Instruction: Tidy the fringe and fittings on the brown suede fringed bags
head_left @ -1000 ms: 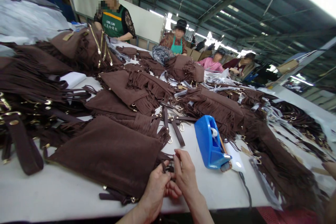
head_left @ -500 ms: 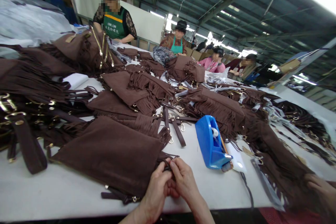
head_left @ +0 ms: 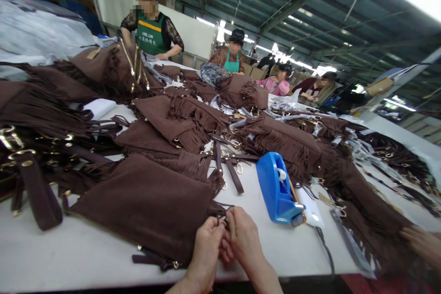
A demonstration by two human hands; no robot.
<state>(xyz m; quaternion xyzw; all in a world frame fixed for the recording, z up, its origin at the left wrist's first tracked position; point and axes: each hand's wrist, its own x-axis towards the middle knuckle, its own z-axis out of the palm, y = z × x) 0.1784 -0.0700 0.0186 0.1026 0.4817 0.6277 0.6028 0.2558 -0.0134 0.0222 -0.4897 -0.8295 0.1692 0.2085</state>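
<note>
A dark brown suede-like bag [head_left: 144, 202] lies flat on the table in front of me, its fringe end toward my hands. My left hand [head_left: 208, 243] pinches thin brown fringe strands [head_left: 220, 213] at the bag's right corner. Close against it, my right hand [head_left: 243, 232] has its thumb and fingers closed on the same strands. The fingertips partly hide what they grip. A short strap with a gold clasp [head_left: 175, 264] sticks out under the bag's lower edge.
A blue tape dispenser [head_left: 272, 188] stands right of my hands, beside a white corded device [head_left: 310, 206]. Fringed bags [head_left: 282, 142] and straps [head_left: 234, 177] cover the table beyond. Another person's hand [head_left: 422, 243] touches brown bags at the far right. Several people work across the table.
Both my hands have shifted slightly, and the right hand has turned so its back shows more. The strands stay between my fingers. The bag lies nearly as before.
</note>
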